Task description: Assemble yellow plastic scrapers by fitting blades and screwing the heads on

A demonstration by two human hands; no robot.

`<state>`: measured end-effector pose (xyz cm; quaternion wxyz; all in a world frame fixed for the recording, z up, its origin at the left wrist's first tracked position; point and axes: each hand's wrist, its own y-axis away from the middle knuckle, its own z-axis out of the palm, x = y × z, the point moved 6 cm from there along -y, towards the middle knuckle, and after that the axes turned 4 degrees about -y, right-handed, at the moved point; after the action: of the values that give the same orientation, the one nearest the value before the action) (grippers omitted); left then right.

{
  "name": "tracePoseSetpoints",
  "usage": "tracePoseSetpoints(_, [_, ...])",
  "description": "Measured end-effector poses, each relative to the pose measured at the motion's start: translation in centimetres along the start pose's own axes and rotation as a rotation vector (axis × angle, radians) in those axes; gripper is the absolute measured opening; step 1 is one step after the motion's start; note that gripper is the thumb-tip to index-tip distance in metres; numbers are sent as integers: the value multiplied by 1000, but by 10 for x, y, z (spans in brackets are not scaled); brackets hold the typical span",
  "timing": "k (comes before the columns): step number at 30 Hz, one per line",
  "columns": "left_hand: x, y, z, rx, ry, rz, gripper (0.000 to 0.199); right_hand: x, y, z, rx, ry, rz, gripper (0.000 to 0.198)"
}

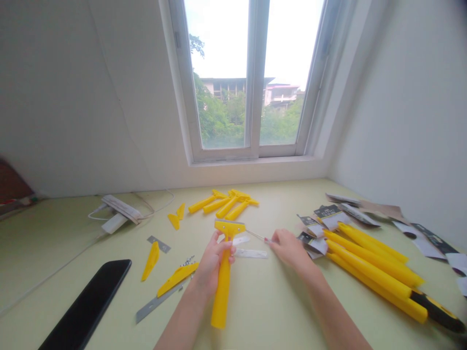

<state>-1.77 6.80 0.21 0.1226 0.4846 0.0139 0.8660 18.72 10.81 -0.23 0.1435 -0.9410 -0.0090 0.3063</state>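
My left hand point(213, 257) is closed around the neck of a yellow scraper point(221, 296), its wide head up and its handle toward me. A thin metal strip shows along the top of that head. In my right hand point(288, 248) is a screwdriver point(257, 235), its slim shaft reaching left to the right end of the scraper head. Most of the screwdriver's grip is hidden by my fingers. Under and beside the scraper lie pale flat strips point(251, 253). Left of my left hand are yellow head pieces point(177, 279), small screws point(188, 261) and a grey blade point(156, 304).
Several yellow scrapers point(226, 203) lie at the back. Long yellow handles point(375, 257) and printed cards point(330, 216) cover the right side, with a black-and-yellow tool point(438, 311) in front. A black phone point(87, 306) and a power strip point(122, 209) with cables are on the left.
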Motion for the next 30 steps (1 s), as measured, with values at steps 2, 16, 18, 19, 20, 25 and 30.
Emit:
tracePoseSetpoints(2, [0, -2, -3, -5, 4, 16, 33, -4, -2, -5, 5, -13, 15, 9])
tracePoseSetpoints(16, [5, -7, -19, 119, -24, 125, 34, -54, 10, -26, -28, -302, -414, 26])
tracePoseSetpoints(18, [5, -7, -18, 111, -31, 130, 33, -57, 11, -26, -28, -308, -423, 26])
tracePoseSetpoints(19, [6, -7, -17, 108, -34, 134, 33, -58, 12, -27, -29, -310, -425, 26])
tracePoseSetpoints(20, [6, -6, -17, 106, -38, 135, 33, -59, 12, -27, -32, -312, -427, 25])
tracePoseSetpoints(25, [6, -6, -16, 103, -61, 132, 33, -60, 13, -26, -46, -308, -426, 25])
tracePoseSetpoints(30, [7, -5, -16, 120, -83, 125, 32, -61, 12, -27, -38, -305, -439, 25])
